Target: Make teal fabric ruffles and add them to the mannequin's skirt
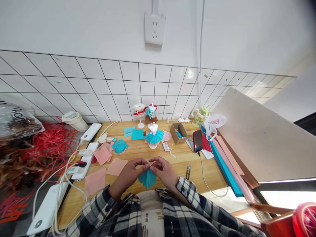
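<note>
A gathered piece of turquoise fabric [147,179] hangs below my fingers at the front of the table. My left hand [135,169] pinches its top edge between thumb and forefinger. Right beside it, my right hand [161,168] pinches the same edge, the thumbs almost touching. Beyond my hands stands a small white dress form [154,127] wearing a turquoise skirt [154,137]. Peach fabric squares [117,166] lie to the left of my left hand. Thread snips [188,171] rest on the wood to the right of my right hand.
Two more dressed mini forms [139,110] stand by the tiled wall. A cardboard box [178,133], a phone [197,141] on a cable and a green bottle [199,116] are at the right. Power strips [85,161] with loose cables line the left edge. Turquoise squares [137,134] lie behind.
</note>
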Available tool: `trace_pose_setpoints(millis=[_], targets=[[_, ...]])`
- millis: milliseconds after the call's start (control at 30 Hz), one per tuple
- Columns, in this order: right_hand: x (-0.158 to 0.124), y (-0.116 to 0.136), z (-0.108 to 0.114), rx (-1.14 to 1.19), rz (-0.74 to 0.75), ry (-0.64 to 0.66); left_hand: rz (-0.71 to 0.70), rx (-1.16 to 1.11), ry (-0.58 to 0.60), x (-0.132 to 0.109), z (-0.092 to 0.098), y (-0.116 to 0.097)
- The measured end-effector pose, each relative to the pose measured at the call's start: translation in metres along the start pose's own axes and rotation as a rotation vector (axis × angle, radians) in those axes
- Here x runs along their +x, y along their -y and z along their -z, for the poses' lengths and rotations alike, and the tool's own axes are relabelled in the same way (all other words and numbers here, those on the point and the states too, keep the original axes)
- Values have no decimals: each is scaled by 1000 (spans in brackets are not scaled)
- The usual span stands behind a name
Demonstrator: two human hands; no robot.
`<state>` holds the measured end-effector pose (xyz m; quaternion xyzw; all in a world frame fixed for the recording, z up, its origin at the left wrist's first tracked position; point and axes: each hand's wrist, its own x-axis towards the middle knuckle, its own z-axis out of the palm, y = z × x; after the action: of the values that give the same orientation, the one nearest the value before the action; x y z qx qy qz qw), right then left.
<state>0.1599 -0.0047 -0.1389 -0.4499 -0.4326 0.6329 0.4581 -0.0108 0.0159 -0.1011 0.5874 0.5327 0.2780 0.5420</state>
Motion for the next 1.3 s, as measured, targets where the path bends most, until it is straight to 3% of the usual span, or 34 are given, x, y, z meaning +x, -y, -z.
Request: trace_pose_setpoints(millis=[267, 433, 567, 733, 833, 1033, 1167, 1300], targets=[[-3, 0, 3, 516, -277, 58, 85, -516, -92, -1, -6, 11], [-6, 0, 1, 616, -367, 122, 106, -646, -104, -1, -8, 13], [-5, -7, 2, 509, -326, 103, 122, -525, -148, 0, -6, 18], [-3, -25, 9, 467, -329, 24, 186, -489, -51, 2, -8, 26], [-3, -35, 13, 409, -313, 4, 203, -429, -114, 4, -12, 31], [1, -51, 20, 105, -267, 10, 209, -371, -92, 9, -16, 41], [5, -67, 26, -28, -262, -23, 172, -237, -20, 16, -13, 56], [19, -82, 51, -255, -217, -173, 140, -68, -22, 31, -8, 82]])
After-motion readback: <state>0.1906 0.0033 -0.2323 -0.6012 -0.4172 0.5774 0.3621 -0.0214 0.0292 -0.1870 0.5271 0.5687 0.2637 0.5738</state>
